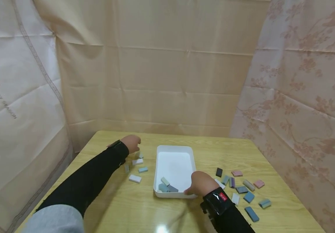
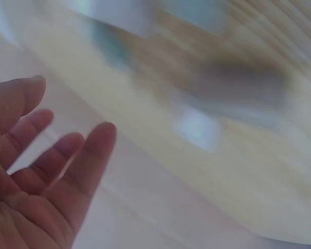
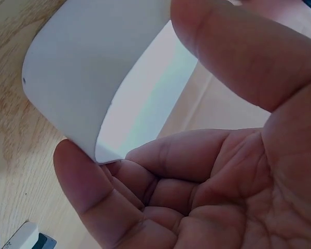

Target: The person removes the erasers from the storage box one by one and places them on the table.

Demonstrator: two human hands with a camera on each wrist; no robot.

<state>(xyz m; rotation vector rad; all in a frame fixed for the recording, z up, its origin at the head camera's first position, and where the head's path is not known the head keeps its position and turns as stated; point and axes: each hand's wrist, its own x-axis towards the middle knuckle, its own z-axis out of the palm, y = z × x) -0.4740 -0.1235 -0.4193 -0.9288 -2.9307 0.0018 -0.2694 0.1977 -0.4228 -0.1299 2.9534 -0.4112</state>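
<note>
My left hand (image 1: 131,143) hovers at the far left of the table, above a small loose group of blocks. Its fingers are relaxed and hold nothing, as the left wrist view shows. A white block (image 1: 137,161) and a light blue block (image 1: 143,169) lie just nearer than that hand. In the middle stands a shallow white tray (image 1: 174,158). Inside its near end lie a pale green block (image 1: 165,181) and blue-grey blocks (image 1: 173,188). My right hand (image 1: 202,183) grips the tray's near right corner, with curled fingers at the corner in the right wrist view.
Several blocks lie scattered right of the tray, among them a black one (image 1: 219,172), a pink one (image 1: 237,173) and a blue one (image 1: 251,214). Another white block (image 1: 134,178) lies left of the tray. Cloth curtains (image 1: 167,81) hang behind the table (image 1: 121,207).
</note>
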